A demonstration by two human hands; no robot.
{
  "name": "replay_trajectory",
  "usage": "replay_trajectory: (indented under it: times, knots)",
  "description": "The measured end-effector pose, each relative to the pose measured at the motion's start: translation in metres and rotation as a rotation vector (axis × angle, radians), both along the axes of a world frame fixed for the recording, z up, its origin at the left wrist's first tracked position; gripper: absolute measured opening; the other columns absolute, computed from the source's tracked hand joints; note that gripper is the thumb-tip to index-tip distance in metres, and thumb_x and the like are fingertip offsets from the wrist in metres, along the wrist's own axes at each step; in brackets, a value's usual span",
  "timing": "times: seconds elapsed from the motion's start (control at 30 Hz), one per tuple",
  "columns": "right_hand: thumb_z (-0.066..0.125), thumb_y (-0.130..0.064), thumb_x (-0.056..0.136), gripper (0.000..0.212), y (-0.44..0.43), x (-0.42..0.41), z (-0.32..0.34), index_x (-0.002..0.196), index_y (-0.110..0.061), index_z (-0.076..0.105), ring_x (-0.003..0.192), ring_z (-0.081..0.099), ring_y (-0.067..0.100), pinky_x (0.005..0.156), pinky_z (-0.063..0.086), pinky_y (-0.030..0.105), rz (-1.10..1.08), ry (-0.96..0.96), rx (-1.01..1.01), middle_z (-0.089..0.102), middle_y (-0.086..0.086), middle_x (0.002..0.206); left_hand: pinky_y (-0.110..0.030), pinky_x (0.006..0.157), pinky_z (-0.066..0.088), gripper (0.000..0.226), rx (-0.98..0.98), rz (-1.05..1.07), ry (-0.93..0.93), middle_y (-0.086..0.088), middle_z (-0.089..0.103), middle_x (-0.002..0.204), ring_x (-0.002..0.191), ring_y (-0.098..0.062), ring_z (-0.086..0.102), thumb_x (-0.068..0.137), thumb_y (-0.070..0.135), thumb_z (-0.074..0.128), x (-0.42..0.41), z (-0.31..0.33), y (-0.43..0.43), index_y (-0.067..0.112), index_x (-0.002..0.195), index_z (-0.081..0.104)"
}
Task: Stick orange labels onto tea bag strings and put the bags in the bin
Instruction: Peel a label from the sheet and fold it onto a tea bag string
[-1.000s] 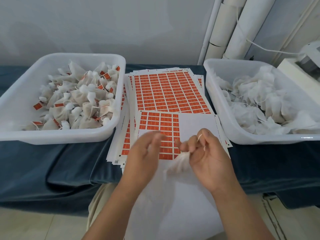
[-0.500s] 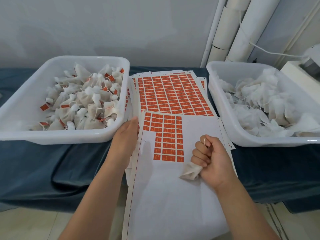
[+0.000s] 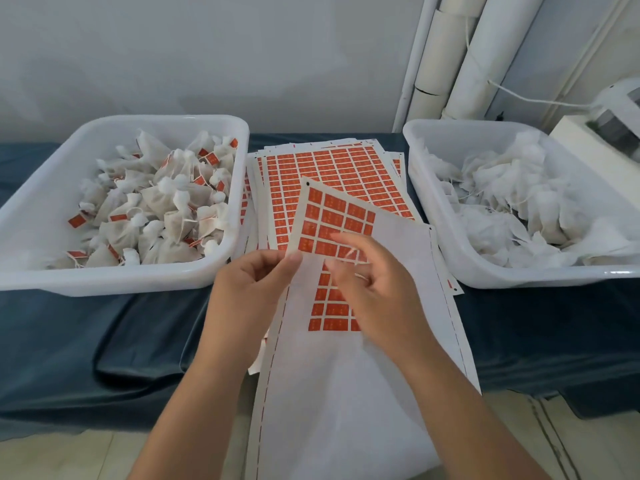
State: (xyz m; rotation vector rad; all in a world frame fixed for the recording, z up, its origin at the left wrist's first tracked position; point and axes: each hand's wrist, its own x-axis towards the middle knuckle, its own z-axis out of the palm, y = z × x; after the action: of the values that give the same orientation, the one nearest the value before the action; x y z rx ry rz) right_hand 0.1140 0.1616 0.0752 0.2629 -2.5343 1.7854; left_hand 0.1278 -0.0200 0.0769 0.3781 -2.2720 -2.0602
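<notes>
- My L hand (image 3: 252,275) pinches label sheet (image 3: 398,244) corner: thin, floppy paper.
- My R hand (image 3: 377,289) curled round string (image 3: 350,252) — limp, light; bag hidden behind palm.
- Labels (image 3: 332,206) tiny, sticky — I'd peel by an edge.

A single wide-angle view from a camera worn on the person's head, facing forward and tilted down over a table (image 3: 69,341) covered in dark blue cloth. Both forearms enter from the bottom edge. The left hand (image 3: 249,289) and right hand (image 3: 377,299) sit close to the lens at centre frame. The left bin (image 3: 114,280) and right bin (image 3: 519,278) flank a stack of label sheets (image 3: 346,174) a little farther off (the wide lens bends their rims), with the pale wall (image 3: 207,57) across the top.
</notes>
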Motion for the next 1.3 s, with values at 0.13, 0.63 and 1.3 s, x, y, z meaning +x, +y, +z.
replay_trajectory:
  times: [0.13,0.63,1.3]
  knots:
    - [0.052,-0.059,0.098,0.045,-0.009,-0.003,0.0,0.139,-0.042,0.062,0.108,0.068,-0.003,0.083,0.049,0.002,0.009,0.272,0.268,0.065,-0.026,0.132,-0.022,0.076,0.065,0.017,-0.064,-0.071,0.081,0.01,0.082,0.096,0.09,-0.011,0.079,0.094,0.041,0.071,0.012,0.009,0.002,0.027,0.097,0.081]
    - [0.075,-0.025,0.091,0.028,0.014,-0.018,0.018,0.11,-0.006,0.081,0.066,0.077,0.023,0.072,0.06,0.03,0.285,0.886,0.645,0.081,0.007,0.09,-0.026,0.086,0.064,0.025,-0.38,-0.188,0.105,0.032,0.075,0.095,0.094,0.007,0.073,0.078,0.059,0.062,0.024,0.018,-0.001,0.049,0.098,0.072]
    - [0.071,-0.028,0.096,0.019,0.011,-0.022,-0.003,0.098,-0.014,0.083,0.06,0.069,0.011,0.065,0.053,0.017,0.243,0.793,0.611,0.08,-0.002,0.082,-0.028,0.093,0.061,0.032,-0.514,-0.247,0.14,0.045,0.067,0.097,0.102,0.01,0.067,0.076,0.076,0.047,0.026,0.008,-0.007,0.061,0.099,0.063]
